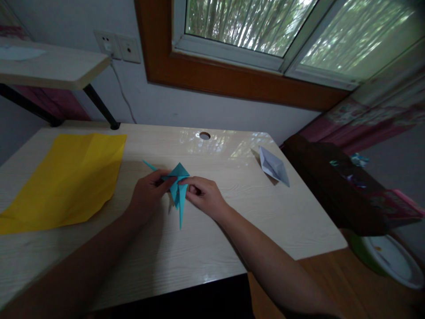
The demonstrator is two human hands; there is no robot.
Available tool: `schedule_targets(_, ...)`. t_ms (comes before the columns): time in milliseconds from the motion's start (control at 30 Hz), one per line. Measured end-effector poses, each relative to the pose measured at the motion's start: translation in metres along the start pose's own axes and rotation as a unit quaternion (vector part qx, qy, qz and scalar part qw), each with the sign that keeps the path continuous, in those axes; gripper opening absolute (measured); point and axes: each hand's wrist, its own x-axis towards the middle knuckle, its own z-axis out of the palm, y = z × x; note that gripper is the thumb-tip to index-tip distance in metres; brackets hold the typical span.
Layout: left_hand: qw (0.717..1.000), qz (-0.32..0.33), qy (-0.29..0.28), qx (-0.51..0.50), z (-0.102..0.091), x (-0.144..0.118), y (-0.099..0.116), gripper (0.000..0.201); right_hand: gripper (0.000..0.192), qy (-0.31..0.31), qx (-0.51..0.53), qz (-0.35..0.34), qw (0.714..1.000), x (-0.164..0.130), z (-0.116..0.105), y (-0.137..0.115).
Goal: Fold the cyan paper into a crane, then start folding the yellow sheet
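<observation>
Near the middle of the frame, two hands meet over a blue folded paper shape (178,186). It looks like a paper crane that is partly made. The left hand (150,189) comes in from the lower left. Its fingers are closed and pinch the left side of the blue paper. The right hand (204,194) comes in from the lower right. Its fingers are curled in and pinch the right side of the same paper. So the blue paper sits right between the two hands, and both hands touch it. One thin blue point sticks out to the upper left, past the left hand. Another long point hangs down below the hands, toward the bottom of the frame.

The hands are just above a pale wooden desk (232,230). A big yellow sheet of paper (66,177) lies flat on the left side of the desk, well apart from the hands. A white folded paper boat (274,166) sits on the right side of the desk. A small round hole (204,135) is near the back edge of the desk. A window (265,31) fills the top of the frame.
</observation>
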Motion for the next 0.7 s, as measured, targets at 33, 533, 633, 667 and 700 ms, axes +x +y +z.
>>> schedule_targets(33,1.000,0.001,0.000,0.006,0.0001,-0.0006,0.0009,0.027,0.016,0.012,-0.009,-0.015,1.000,0.0007,-0.0003,-0.0009)
schedule_targets(533,0.999,-0.009,-0.003,-0.032,0.0015,-0.0018,0.0053,0.021,0.013,0.096,0.004,-0.041,0.994,0.0026,0.0019,0.0002)
schedule_targets(633,1.000,-0.001,-0.001,-0.020,0.0012,-0.0024,0.0029,0.021,0.013,0.106,0.008,-0.043,0.993,0.0039,0.0028,-0.0027)
schedule_targets(667,1.000,0.004,0.002,-0.019,0.0011,-0.0026,0.0015,0.021,0.010,0.113,0.009,-0.036,0.993,0.0045,0.0026,-0.0038)
schedule_targets(700,1.000,0.009,0.001,-0.022,0.0011,-0.0028,0.0003,0.022,0.006,0.123,0.011,-0.026,0.992,0.0051,0.0022,-0.0047)
